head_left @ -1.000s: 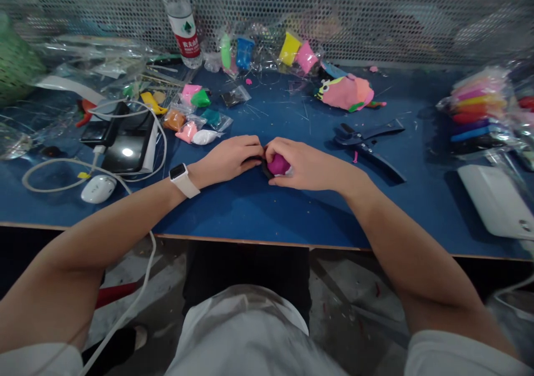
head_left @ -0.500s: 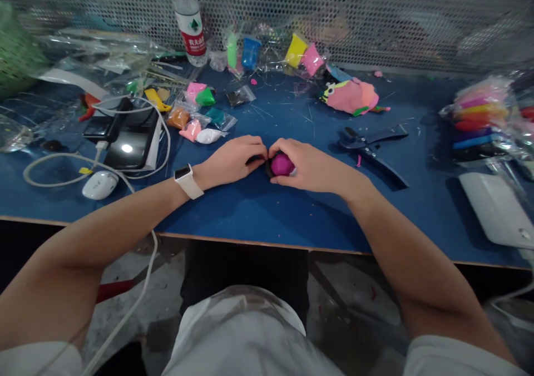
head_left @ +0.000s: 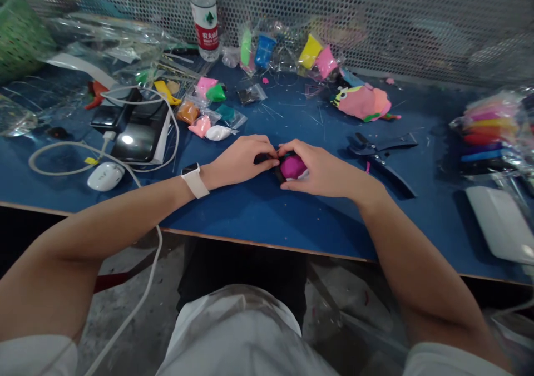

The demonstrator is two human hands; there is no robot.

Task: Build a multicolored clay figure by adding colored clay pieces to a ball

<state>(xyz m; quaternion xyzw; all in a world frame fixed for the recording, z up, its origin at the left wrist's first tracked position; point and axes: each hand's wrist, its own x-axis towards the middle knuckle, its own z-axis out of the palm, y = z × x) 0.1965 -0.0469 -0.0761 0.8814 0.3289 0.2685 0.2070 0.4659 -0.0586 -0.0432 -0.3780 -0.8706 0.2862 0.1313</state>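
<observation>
A magenta ball of modelling clay [head_left: 292, 167] with a dark clay edge on its left side rests low over the table. My right hand [head_left: 319, 167] curls around it from the right, thumb below and fingers above. A little white shows beside the ball under that hand. Thumb and fingertips of my left hand [head_left: 248, 159] are pinched together at the dark edge. Its fingertips partly cover that edge, so how much clay lies between them is hidden.
Behind my hands lie several bagged clay pieces [head_left: 200, 125], a water bottle [head_left: 207, 28] and a pink clay fish [head_left: 362, 102]. Dark-handled pliers [head_left: 379, 159] and a white box [head_left: 500, 223] are to the right. A cable [head_left: 161, 248] loops on the left and hangs over the table edge.
The view has shifted slightly, so the scene sits further right. Both hands stay at the magenta ball, the left fingertips still pinching at its dark edge.
</observation>
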